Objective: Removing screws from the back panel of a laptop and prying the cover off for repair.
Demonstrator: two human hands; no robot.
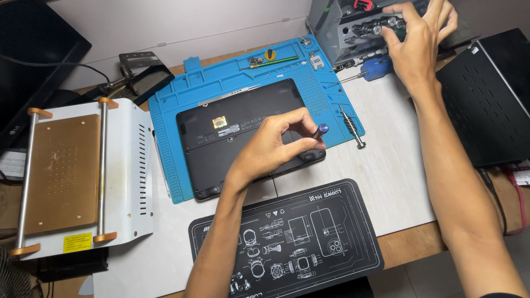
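At the far left of the counter [397,182] stands a white heating plate [83,176] with a brass bed, clear of the work. Next to it a blue mat [165,143] carries a black laptop [232,138], base up and lying flat. The left hand [270,146] rests over the laptop's near right corner, fingers closed around a screwdriver [319,131] whose blue cap shows past the fingertips; the tip is hidden, so its seating on a screw cannot be told. Keep the driver upright over the fastener and press straight down before turning. A loose bit [352,129] lies on the counter just right of the mat. A black diagram mat [287,237] lies nearer, unused. At the upper right, the right hand [417,33] reaches into a grey tool rack [331,27], fingers pinched on a row of bits [381,25]. Select by tip shape before lifting out.
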